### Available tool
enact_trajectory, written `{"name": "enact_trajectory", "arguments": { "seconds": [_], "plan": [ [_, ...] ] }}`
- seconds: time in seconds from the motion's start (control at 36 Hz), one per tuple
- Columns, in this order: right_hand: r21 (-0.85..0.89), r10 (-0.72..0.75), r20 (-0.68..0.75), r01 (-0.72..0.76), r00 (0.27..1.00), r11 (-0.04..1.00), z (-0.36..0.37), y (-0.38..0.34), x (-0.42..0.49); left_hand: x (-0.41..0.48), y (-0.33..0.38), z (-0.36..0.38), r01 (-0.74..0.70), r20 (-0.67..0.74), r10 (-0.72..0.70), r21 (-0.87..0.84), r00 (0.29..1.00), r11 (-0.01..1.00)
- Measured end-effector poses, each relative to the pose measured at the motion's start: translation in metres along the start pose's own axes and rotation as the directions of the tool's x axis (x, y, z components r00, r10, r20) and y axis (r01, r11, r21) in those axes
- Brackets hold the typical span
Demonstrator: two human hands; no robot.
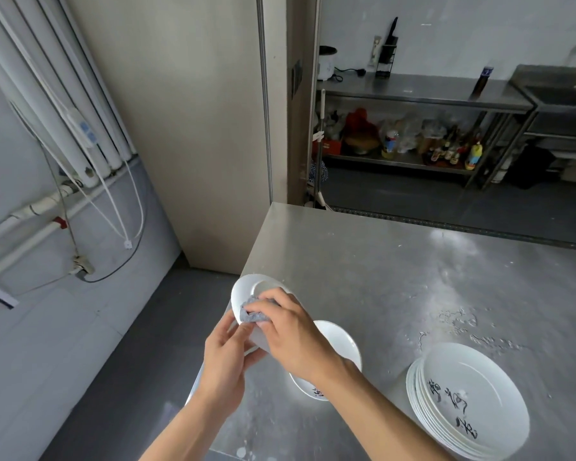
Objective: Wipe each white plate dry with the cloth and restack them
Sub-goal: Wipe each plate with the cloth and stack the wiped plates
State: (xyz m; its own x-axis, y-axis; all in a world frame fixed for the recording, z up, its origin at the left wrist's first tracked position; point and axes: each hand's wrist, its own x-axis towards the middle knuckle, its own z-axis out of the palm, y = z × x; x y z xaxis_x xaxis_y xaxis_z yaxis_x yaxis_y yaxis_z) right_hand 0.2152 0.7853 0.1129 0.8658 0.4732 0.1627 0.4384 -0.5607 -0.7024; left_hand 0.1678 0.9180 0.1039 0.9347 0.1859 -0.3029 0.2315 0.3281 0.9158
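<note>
A white plate (246, 289) is held tilted, underside up, over the left edge of the steel table (396, 271). My left hand (225, 357) grips its near rim from below. My right hand (295, 331) presses a crumpled grey cloth (251, 312) against the plate. A single white plate (338, 341) with black writing lies on the table behind my right wrist, partly hidden. A stack of several white plates (469, 399) with black writing sits at the table's near right.
Water drops spot the table (459, 319) behind the stack. The table's left edge drops to a dark floor (130, 344). Pipes and cables run along the left wall (64, 194). A steel shelf unit with bottles (423, 141) stands across the room.
</note>
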Motion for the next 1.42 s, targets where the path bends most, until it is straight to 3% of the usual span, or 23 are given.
{"name": "enact_trajectory", "arguments": {
  "seconds": [0.22, 0.36, 0.78, 0.89, 1.06, 1.28, 1.42],
  "plan": [
    [-0.013, -0.045, 0.046, 0.045, 0.998, 0.999, 0.004, 0.02, -0.012, 0.016, 0.007, -0.012, 0.038, -0.113, -0.054, -0.136, 0.992, 0.99],
    [-0.067, -0.045, -0.016, 0.044, 0.999, 0.997, 0.004, 0.042, -0.021, 0.024, 0.01, -0.03, 0.056, -0.078, -0.07, -0.163, 0.995, 0.985],
    [0.059, 0.226, -0.266, -0.218, 0.937, 0.974, -0.031, 0.064, -0.002, 0.0, 0.011, -0.029, 0.159, 0.258, -0.167, 0.052, 0.951, 0.986],
    [0.049, 0.113, -0.249, -0.104, 0.962, 0.993, -0.034, 0.042, 0.005, -0.006, 0.01, -0.018, 0.141, 0.277, -0.176, 0.142, 0.945, 0.98],
    [0.002, -0.19, -0.029, 0.19, 0.981, 0.982, -0.023, 0.01, 0.001, -0.004, -0.003, -0.005, 0.145, 0.232, -0.164, 0.099, 0.959, 0.984],
    [0.063, -0.247, 0.028, 0.245, 0.969, 0.968, -0.013, 0.001, -0.017, 0.005, 0.004, -0.015, 0.1, 0.082, -0.1, 0.006, 0.992, 0.995],
    [-0.048, -0.32, 0.079, 0.324, 0.944, 0.945, -0.01, 0.011, -0.027, 0.01, 0.011, -0.026, 0.102, 0.024, -0.1, -0.095, 0.995, 0.99]
  ]
}}
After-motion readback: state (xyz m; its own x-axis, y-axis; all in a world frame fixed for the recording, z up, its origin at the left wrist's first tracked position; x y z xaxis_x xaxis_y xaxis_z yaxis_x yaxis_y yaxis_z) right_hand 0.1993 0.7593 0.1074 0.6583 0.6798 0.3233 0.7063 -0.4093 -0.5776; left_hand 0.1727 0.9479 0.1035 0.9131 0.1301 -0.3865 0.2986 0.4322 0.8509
